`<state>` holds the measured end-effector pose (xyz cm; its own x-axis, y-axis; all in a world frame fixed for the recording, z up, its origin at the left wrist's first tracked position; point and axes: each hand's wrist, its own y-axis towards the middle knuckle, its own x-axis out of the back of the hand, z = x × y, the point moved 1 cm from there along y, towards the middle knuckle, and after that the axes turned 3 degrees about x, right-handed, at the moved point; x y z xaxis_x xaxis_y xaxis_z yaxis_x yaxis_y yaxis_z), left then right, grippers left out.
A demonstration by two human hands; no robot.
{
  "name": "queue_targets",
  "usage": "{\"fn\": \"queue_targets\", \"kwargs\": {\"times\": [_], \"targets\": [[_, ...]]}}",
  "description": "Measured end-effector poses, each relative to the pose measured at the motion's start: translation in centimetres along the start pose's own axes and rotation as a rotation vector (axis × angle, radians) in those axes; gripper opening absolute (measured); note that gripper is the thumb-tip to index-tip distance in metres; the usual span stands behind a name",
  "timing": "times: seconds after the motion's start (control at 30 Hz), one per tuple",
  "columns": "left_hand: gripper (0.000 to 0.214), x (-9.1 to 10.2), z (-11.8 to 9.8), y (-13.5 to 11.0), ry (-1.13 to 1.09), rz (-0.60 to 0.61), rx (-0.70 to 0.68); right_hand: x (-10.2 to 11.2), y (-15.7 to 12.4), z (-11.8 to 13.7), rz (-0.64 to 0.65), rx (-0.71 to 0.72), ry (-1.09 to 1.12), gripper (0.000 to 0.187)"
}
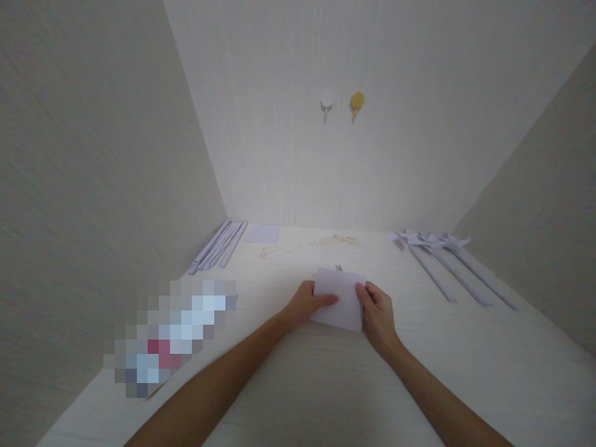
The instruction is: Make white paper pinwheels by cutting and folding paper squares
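Note:
A small sheet of pale lilac-white paper [342, 292] is held up between both hands, over the middle of the white table. My left hand [307, 303] grips its left side, thumb lying across the front and fingers behind. At the right edge, my right hand [378, 310] pinches the paper between thumb and fingers. Just beyond the sheet's top edge, the tips of a thin dark object [339, 268] show; the sheet hides the rest, so its kind is unclear.
Several rolled paper sticks [216, 247] lie at the back left beside a flat paper square [263, 233]. Paper pinwheel-like shapes on sticks [459, 267] lie at the right. A blurred-out item [177, 335] sits front left. Two hooks [357, 100] are on the back wall; walls enclose both sides.

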<state>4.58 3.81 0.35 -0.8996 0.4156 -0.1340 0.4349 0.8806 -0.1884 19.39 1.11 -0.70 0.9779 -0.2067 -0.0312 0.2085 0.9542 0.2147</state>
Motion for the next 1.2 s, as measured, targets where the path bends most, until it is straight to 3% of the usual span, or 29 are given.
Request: {"fn": "queue_targets", "kwargs": {"times": [0.67, 0.9, 1.2], "targets": [[0.028, 0.0, 0.17, 0.14, -0.039, 0.011, -0.005, 0.09, 0.07, -0.28, -0.013, 0.008, -0.039, 0.027], [0.035, -0.18, 0.09, 0.04, 0.121, -0.102, -0.063, 0.02, 0.07, -0.36, 0.005, 0.004, -0.028, 0.025], [0.036, 0.04, 0.33, 0.3, 0.192, -0.102, -0.063, 0.14, 0.23, -0.56, 0.018, -0.016, -0.008, 0.024]]}}
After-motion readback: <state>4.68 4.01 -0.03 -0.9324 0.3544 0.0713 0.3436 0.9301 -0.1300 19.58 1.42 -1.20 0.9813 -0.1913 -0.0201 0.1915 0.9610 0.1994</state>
